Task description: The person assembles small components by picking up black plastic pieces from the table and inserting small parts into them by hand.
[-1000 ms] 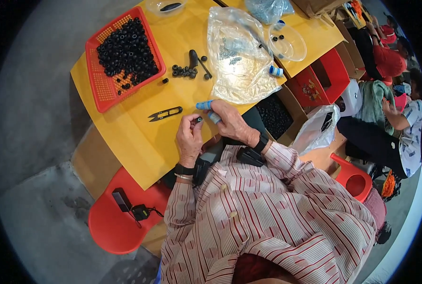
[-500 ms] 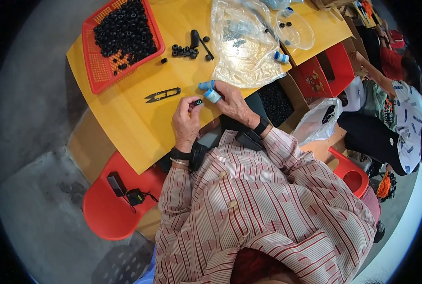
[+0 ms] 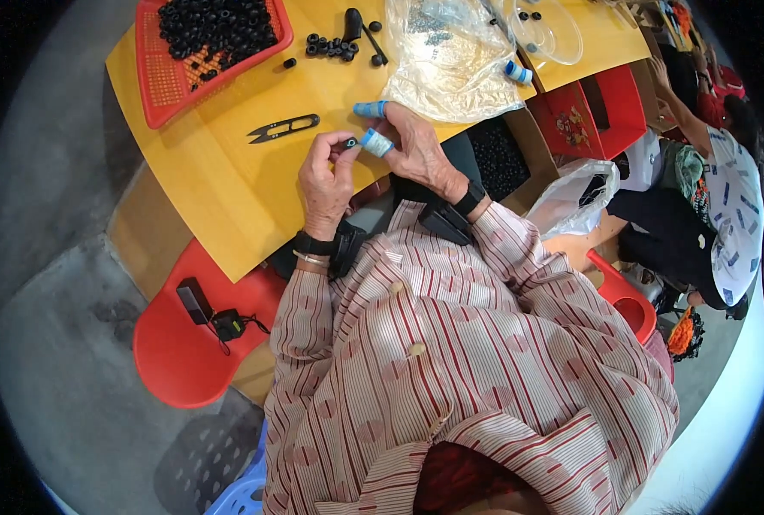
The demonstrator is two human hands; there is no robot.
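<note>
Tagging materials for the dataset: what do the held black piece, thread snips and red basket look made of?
Held black piece: plastic or rubber, judging by its solid dark color; too small to settle its finish.
Thread snips: likely metal, dark-finished; slim frame, pointed blades.
Red basket: probably moulded plastic, slightly glossy; uniform color, gridded floor.

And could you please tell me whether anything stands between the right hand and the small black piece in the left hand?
Nothing visible does: one blue-wrapped finger of the right hand is right beside the small black piece in the left hand. The snips lie off to the left.
</note>
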